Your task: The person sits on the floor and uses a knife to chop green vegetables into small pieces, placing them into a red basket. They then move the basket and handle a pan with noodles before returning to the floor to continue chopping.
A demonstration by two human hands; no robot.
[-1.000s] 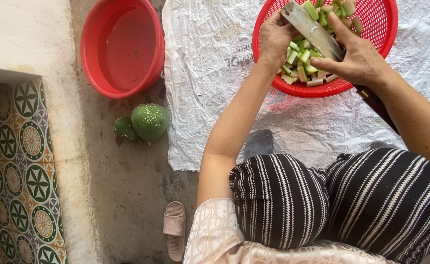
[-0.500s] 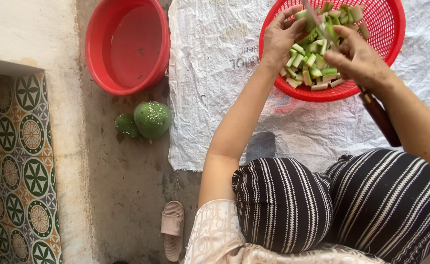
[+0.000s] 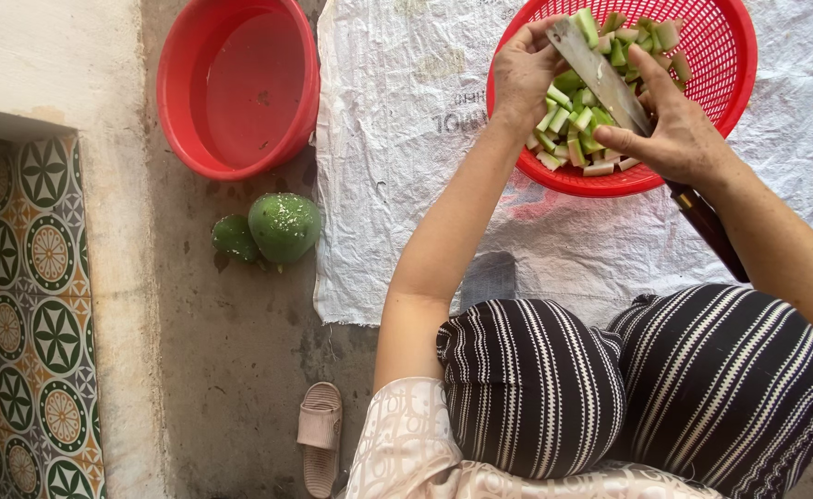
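2 hands work over a red perforated basket (image 3: 725, 83) that sits on a white woven sack sheet (image 3: 397, 166) spread on the concrete floor. The sheet evidently keeps basket and produce off the bare ground.

Right hand (image 3: 679, 139): its grip is closed around a broad-bladed knife (image 3: 600, 79), fingers wrapped near the junction of blade and dark handle. The blade angles up and left across the basket; the handle runs down along the wrist. Holding it over the basket lets cut pieces drop straight in.

Left hand (image 3: 522, 74): its grip is curled shut at the blade's far end, apparently pinching a piece of green vegetable against the edge. What exactly it holds cannot be told, since the fingers and blade cover it.

Cut vegetable pieces (image 3: 577, 129), pale green with darker skin, lie heaped inside the basket under both hands.

Off the sheet, 2 whole green gourds (image 3: 282, 226), wet, rest on the floor just beside its left edge, near a red plastic basin (image 3: 236, 88). Whether the basin holds water is unclear.

Hidden or cut off: the basket's top rim leaves the frame; the knife's cutting edge is partly masked by fingers. A pink sandal (image 3: 319, 439) lies by the striped knees (image 3: 536, 388); patterned tiles (image 3: 28, 323) line the left side.
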